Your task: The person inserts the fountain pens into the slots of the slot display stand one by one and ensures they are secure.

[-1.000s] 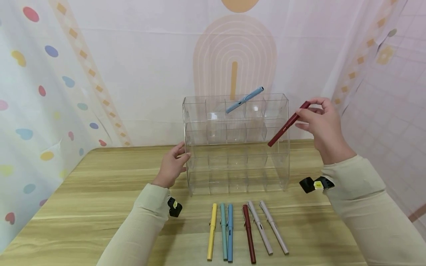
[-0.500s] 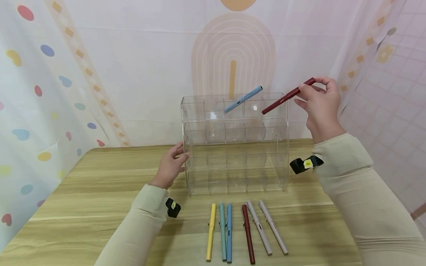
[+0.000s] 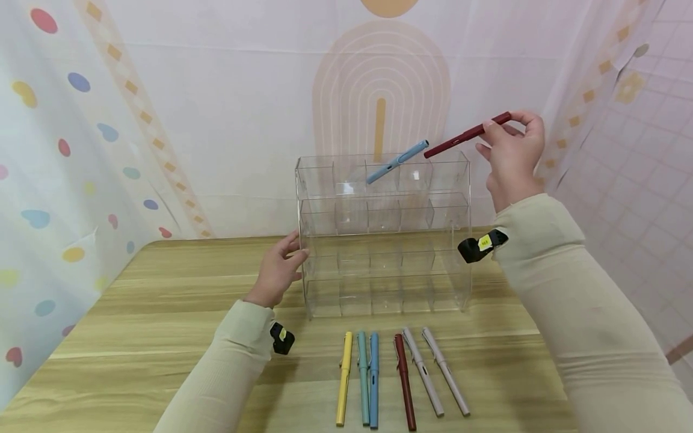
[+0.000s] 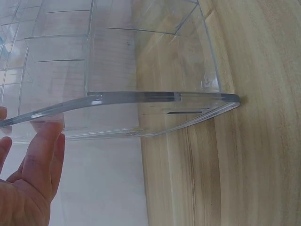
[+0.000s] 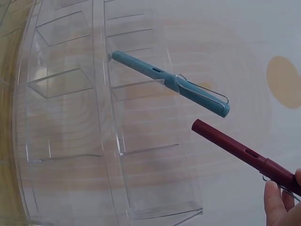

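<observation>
My right hand (image 3: pixel 515 153) pinches a dark red pen (image 3: pixel 464 138) by its capped end, tilted, with the free end pointing left above the top row of a clear acrylic organizer (image 3: pixel 385 234). In the right wrist view the red pen (image 5: pixel 230 145) hangs apart from the organizer, close to a light blue pen (image 5: pixel 155 73). That blue pen leans at a slant in a top-row compartment. My left hand (image 3: pixel 277 267) rests against the organizer's left side; in the left wrist view its fingers (image 4: pixel 43 155) touch the clear side panel (image 4: pixel 117 98).
On the wooden table (image 3: pixel 178 313), before the organizer, lie a yellow pen (image 3: pixel 344 379), a teal pen (image 3: pixel 363 379), a blue pen (image 3: pixel 374 380), another dark red pen (image 3: pixel 405 382) and two pale grey-lilac pens (image 3: pixel 424 373). A patterned curtain (image 3: pixel 243 120) hangs behind.
My right hand has raised the dark red pen up and leftward, from beside the organizer's right side to above its top row, turning the pen flatter. The left hand stays in place.
</observation>
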Demonstrator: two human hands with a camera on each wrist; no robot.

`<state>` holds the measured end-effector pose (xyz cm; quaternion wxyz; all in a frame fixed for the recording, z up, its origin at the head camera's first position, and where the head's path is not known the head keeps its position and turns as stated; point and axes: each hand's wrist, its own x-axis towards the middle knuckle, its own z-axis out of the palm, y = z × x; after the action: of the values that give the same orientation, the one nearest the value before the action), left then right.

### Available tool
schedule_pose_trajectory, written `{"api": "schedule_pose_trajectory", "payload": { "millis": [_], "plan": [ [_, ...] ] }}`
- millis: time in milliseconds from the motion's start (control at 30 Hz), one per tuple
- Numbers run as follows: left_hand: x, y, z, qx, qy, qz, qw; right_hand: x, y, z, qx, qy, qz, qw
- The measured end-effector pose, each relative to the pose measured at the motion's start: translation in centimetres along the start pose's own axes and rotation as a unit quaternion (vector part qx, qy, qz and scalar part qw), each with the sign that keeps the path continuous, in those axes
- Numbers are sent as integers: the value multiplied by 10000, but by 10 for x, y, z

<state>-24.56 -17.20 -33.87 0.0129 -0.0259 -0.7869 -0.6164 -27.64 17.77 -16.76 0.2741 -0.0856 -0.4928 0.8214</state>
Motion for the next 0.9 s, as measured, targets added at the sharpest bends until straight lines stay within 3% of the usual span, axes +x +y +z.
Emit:
{"api": "schedule_pose_trajectory", "payload": {
  "millis": [900],
  "plan": [
    [1, -2, 2, -12, 6, -26, 10000, 3, 39, 15, -918, -321, 154, 9951]
  ]
}}
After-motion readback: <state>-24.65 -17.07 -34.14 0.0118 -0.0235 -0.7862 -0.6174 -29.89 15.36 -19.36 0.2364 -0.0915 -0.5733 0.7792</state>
